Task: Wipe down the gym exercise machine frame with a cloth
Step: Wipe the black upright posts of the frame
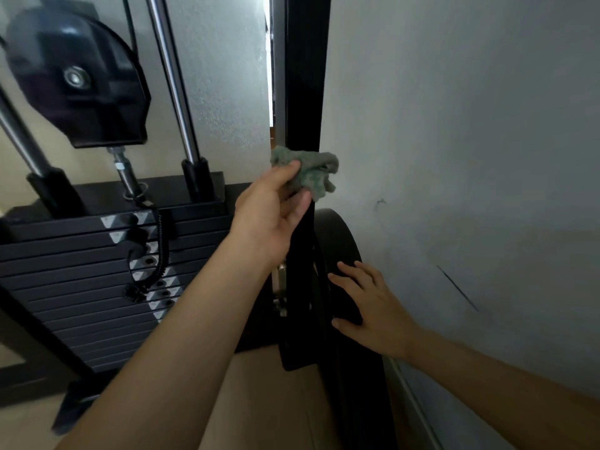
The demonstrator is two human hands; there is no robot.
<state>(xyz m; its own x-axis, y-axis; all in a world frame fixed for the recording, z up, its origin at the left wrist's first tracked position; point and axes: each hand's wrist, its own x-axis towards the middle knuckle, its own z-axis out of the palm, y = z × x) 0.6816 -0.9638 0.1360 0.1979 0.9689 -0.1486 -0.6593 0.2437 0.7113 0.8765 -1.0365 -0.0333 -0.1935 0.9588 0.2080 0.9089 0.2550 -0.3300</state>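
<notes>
Head view: the crumpled grey-green terry cloth (306, 170) is bunched into a wad and pressed against the tall black metal upright post of the machine frame (303, 92), roughly at mid-height of the visible post. Bunching probably gives a thick pad that conforms to the post's front and side faces. The post stands just beside the white painted wall (470, 141), which leaves little room on that side, so the cloth wraps round from the front.

The left hand (271, 216) is partly closed: thumb and fingers curl round the cloth and pinch it against the post. Its forearm reaches up from the lower left.

The right hand (370, 306) is open, fingers spread and nearly flat, holding nothing. It rests on the black rounded housing (337, 235) low on the frame, apparently as a brace while the other arm works.

The black steel weight stack (81, 261) with its chrome guide rods (172, 76) and black pulley cover (74, 79) stands to the left, untouched
</notes>
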